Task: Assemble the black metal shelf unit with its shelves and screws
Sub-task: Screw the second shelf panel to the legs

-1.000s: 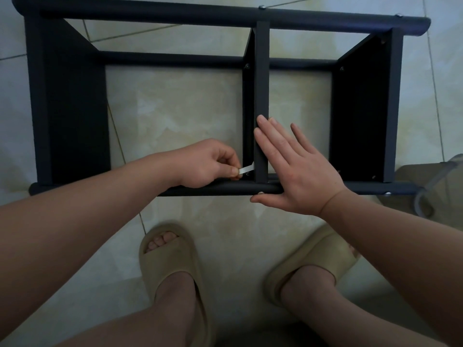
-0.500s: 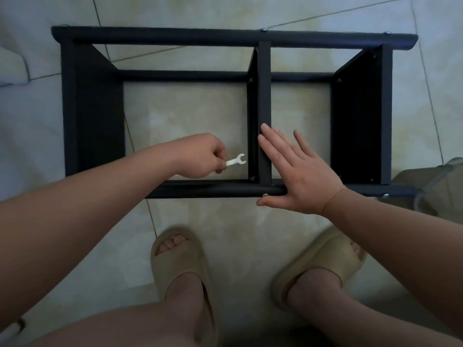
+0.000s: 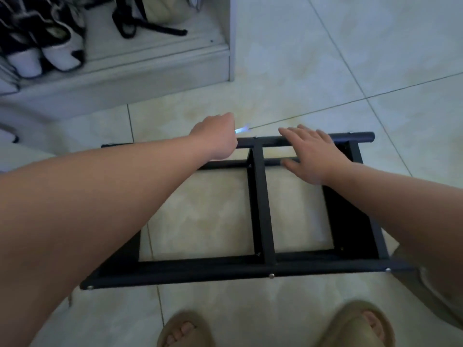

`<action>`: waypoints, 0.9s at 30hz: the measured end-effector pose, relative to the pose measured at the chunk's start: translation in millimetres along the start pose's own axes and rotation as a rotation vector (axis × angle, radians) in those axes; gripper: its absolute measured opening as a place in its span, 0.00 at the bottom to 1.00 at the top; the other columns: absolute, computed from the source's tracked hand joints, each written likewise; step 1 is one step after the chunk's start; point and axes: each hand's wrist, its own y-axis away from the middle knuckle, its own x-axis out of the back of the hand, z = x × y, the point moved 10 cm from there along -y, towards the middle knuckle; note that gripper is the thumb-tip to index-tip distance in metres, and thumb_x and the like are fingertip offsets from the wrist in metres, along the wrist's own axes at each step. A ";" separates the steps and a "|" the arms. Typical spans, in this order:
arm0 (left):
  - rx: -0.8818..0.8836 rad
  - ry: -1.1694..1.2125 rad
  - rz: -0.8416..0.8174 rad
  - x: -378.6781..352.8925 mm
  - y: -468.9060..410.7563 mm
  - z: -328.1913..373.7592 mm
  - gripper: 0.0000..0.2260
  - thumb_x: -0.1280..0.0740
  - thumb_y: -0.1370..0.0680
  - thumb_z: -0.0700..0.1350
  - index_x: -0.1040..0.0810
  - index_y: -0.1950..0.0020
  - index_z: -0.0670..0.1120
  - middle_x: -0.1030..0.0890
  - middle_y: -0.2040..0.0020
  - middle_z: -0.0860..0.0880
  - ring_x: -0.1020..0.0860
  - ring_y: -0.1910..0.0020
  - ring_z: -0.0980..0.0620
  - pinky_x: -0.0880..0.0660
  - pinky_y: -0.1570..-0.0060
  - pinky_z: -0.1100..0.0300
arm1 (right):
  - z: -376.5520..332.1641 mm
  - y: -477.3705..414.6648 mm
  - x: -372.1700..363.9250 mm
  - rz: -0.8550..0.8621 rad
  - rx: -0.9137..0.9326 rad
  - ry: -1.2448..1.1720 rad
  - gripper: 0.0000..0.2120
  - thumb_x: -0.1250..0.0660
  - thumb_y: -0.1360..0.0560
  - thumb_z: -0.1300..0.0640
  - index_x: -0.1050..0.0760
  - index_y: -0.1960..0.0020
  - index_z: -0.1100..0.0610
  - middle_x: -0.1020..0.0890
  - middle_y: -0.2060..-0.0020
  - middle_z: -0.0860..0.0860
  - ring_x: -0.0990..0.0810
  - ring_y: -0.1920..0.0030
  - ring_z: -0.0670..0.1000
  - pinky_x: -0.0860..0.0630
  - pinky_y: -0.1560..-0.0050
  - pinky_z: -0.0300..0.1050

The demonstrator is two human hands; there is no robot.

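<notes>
While the frame [image 3: 200, 270] lies on its side on the floor [image 3: 313, 71] in front of me, I read the step in hand as tightening the joint where the divider [image 3: 261, 209] meets the far rail [image 3: 355, 136]. My left hand [image 3: 215, 136] is clenched around a small wrench [image 3: 241, 129]. Its pale tip pokes out just left of the screw [image 3: 255, 137] at the top of the divider, near it but not on it. The tool is blurred, so I cannot tell how its head is turned. My right hand [image 3: 310, 154] is released, fingers straight and spread, laid flat across the far rail just right of the divider.

The next move, as I judge it, calls for seating the wrench squarely on that screw, with the flat hand pressing the frame down so it does not skid on the tile. A poor seat could slip off so small a head.

The frame's two bays show only floor tile through them. Beyond the frame's far left corner, a white cabinet [image 3: 175, 68] has a low compartment holding shoes [image 3: 55, 53], a black strap [image 3: 150, 26] and part of a pale bag [image 3: 162, 8].
</notes>
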 end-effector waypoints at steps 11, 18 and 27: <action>0.147 0.046 -0.109 -22.7 -20.4 -17.0 0.02 0.44 0.19 0.39 0.36 0.49 0.42 0.26 0.53 0.43 0.28 0.58 0.42 0.31 0.60 0.51 | 14.3 -16.8 13.3 0.087 -0.050 0.209 0.12 0.46 0.14 0.49 0.31 0.34 0.51 0.25 0.43 0.51 0.26 0.43 0.56 0.31 0.42 0.52; 0.159 0.095 0.082 53.4 31.7 -7.3 0.08 0.44 0.19 0.40 0.34 0.41 0.39 0.23 0.47 0.39 0.23 0.51 0.37 0.27 0.54 0.50 | -13.7 40.1 82.0 0.261 -0.014 0.193 0.15 0.43 0.15 0.47 0.30 0.32 0.52 0.24 0.41 0.51 0.27 0.41 0.58 0.31 0.40 0.54; 0.147 0.040 0.145 64.0 157.1 19.9 0.08 0.45 0.21 0.38 0.35 0.42 0.43 0.22 0.52 0.44 0.26 0.55 0.41 0.34 0.52 0.51 | -61.0 159.5 83.3 0.230 -0.003 0.188 0.14 0.40 0.16 0.46 0.28 0.35 0.53 0.25 0.42 0.52 0.28 0.43 0.57 0.28 0.46 0.52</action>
